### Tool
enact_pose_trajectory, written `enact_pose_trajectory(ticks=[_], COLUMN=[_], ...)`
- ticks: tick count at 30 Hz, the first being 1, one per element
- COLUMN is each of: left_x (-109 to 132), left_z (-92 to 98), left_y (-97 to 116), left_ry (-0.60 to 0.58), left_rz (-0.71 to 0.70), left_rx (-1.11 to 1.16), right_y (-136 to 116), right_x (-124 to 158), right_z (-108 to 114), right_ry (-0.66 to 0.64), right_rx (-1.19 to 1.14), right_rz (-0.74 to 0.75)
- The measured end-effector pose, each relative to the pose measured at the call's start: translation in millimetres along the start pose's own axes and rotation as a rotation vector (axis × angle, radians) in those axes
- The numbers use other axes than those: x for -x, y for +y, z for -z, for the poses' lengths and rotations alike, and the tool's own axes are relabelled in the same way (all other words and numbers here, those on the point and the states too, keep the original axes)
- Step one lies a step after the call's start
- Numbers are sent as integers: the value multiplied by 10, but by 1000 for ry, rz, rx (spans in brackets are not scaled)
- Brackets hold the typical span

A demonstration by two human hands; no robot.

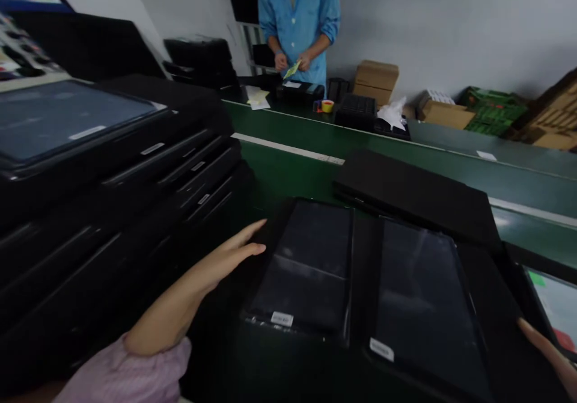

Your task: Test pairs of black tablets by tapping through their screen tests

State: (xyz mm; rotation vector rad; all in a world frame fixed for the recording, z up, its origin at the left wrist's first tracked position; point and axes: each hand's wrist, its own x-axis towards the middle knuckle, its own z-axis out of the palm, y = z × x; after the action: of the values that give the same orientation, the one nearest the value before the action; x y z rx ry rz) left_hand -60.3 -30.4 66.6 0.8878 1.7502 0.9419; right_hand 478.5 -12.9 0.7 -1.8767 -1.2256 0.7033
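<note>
In front of me is a black foam tray (366,270) bearing two dark, flat tablet-like screens. The left screen (311,258) is in clear film with a white label at its near edge; the right screen (424,295) also has a label. My left hand (225,261) grips the tray's left edge, thumb and forefinger stretched along it, the other fingers hidden. At the right edge of the view, my right hand (547,352) is at the tray's right side, with only a finger and part of the hand showing.
Stacked black trays (135,168) rise at left, a screen (72,117) on top. Another black tray (415,189) lies behind mine on the green work surface (279,156). At right sits a screen with coloured tabs (556,307). Across stands a person in blue (297,18) holding yellow paper.
</note>
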Motion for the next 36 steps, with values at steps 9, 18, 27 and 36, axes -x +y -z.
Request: enact_pose_trajectory(ticks=[9,18,27,36], left_x=[-288,-923,-940,-949], left_z=[-748,-1765,-1824,-1596], left_y=[497,744,798,803], left_ry=[-241,-150,-62,9], left_rz=[-345,-641,-665,-605], left_rx=[-677,-1062,-1104,-915], right_y=[-158,-404,-473,-455], right_x=[-170,-339,-242,-337], right_z=[-359,-1022,-1024,-1029], right_ry=[20,155,184,164], right_rx=[255,289,323,256], right_rz=[265,506,492,471])
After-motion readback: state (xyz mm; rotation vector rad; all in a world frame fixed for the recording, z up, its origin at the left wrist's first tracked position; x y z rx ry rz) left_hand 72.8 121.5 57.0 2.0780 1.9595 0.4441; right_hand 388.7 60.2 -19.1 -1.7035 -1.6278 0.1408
